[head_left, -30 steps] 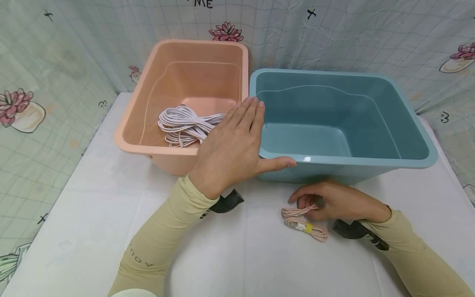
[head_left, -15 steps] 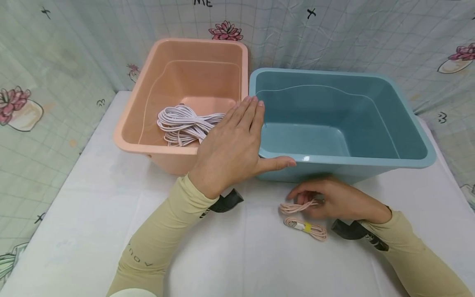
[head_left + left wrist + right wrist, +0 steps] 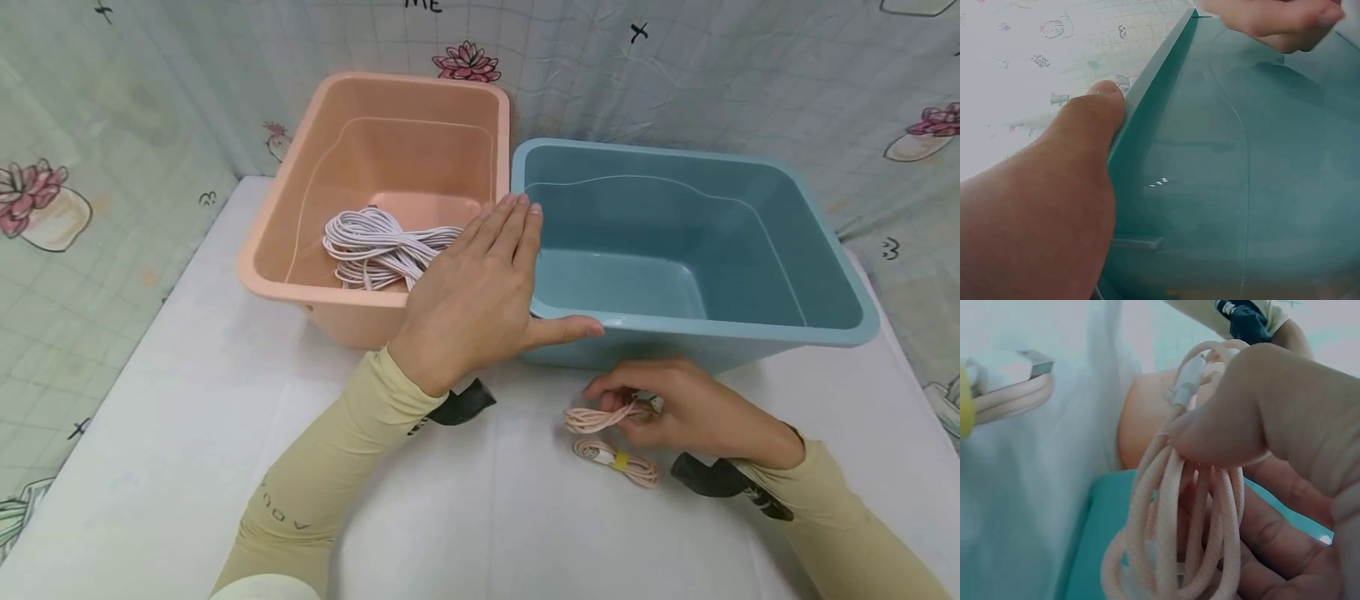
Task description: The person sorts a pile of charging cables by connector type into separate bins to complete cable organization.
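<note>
The work looked barely under way — one bundle of white cable (image 3: 378,250) already lay in the peach bin (image 3: 279,250), against its near wall, while the teal bin (image 3: 840,329) beside it held nothing that the pictures showed. Two pink cable coils remained outside the bins, on the white table (image 3: 187,467) in front of the teal bin's near wall, so by my reading most of the putting-away was left.

The right hand (image 3: 693,412) had its fingers and thumb curled round one pink cable coil (image 3: 596,417), held just above the table; the right wrist view showed the loops (image 3: 1172,537) pinched under the thumb. The second pink coil (image 3: 617,461), bound with a yellow tie, lay on the table just in front of the first, untouched.

The left hand (image 3: 472,304) rested flat with straight fingers over the place where the two bins' rims met, thumb stretched along the teal bin's near rim.

Counted: two bins, one white bundle, two pink coils.
</note>
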Demonstrator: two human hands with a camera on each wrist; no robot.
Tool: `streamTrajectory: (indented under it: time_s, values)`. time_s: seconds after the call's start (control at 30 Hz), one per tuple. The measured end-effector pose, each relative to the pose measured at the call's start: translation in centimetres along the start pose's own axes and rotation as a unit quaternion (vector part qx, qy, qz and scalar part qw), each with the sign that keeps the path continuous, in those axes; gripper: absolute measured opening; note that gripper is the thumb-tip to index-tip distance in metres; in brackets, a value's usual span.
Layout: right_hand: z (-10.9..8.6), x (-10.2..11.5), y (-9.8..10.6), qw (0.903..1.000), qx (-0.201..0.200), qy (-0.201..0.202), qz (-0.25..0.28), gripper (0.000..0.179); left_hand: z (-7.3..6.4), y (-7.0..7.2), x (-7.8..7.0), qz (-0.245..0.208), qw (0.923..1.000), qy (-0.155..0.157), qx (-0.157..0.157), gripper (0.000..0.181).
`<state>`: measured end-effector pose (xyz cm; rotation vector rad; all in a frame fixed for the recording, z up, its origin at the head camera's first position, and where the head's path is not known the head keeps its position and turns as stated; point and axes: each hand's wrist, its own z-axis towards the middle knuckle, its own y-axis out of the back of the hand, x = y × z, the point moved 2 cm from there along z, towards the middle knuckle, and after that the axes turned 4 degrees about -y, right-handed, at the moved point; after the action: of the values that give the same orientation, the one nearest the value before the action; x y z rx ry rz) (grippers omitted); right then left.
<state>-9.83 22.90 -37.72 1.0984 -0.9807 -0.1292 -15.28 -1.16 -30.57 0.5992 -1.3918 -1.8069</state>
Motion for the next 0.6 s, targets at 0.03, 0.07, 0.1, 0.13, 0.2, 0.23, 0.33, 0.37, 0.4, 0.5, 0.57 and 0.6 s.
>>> streamTrajectory:
  time_s: [0.03,0.07,0.1,0.13,0.2,0.23,0.33,0.37,0.4,0.5,0.57,0.6]
  values:
    - [0.0,0.2,0.1,1.0,-0.003,0.007,-0.002,0.05,0.0,0.0,0.0,0.0,1.0,0.0,-0.001,0.12]
    - [0.1,0.5,0.2,0.9999,-0.005,0.013,-0.004,0.05,0.0,0.0,0.0,-0.001,1.0,-0.001,-0.002,0.12]
    - [0.1,0.7,0.4,0.9998,-0.005,0.018,-0.005,0.05,0.0,0.0,0.0,-0.001,1.0,-0.001,-0.003,0.12]
    - [0.1,1.0,0.5,0.9997,-0.006,0.021,-0.008,0.051,0.0,0.0,0.0,-0.001,1.0,-0.001,-0.003,0.12]
    - [0.1,1.4,0.9,0.9996,-0.007,0.026,-0.012,0.054,0.0,0.1,0.0,-0.003,1.0,-0.001,-0.003,0.12]
    - [0.1,1.7,1.0,0.9995,-0.007,0.028,-0.013,0.055,0.0,0.1,0.0,-0.003,1.0,-0.001,-0.002,0.12]
    - [0.1,2.3,1.3,0.9993,-0.009,0.034,-0.015,0.057,0.0,0.2,0.0,-0.003,1.0,-0.001,-0.002,0.12]
    - [0.2,2.5,1.4,0.9992,-0.01,0.037,-0.015,0.057,0.0,0.2,0.0,-0.004,1.0,-0.001,-0.003,0.12]
    - [0.2,2.7,1.5,0.999,-0.012,0.04,-0.015,0.058,-0.1,0.2,0.0,-0.004,1.0,-0.001,-0.002,0.12]
    - [0.2,3.3,1.8,0.9988,-0.013,0.044,-0.014,0.057,-0.1,0.2,0.0,-0.006,1.0,-0.002,-0.006,0.12]
    - [0.2,3.7,2.1,0.999,-0.011,0.042,-0.011,0.056,-0.1,0.1,0.0,-0.008,0.9999,-0.003,-0.01,0.119]
    - [0.3,3.9,2.3,0.9989,-0.011,0.043,-0.011,0.055,-0.1,0.1,0.0,-0.008,0.9999,-0.004,-0.013,0.119]
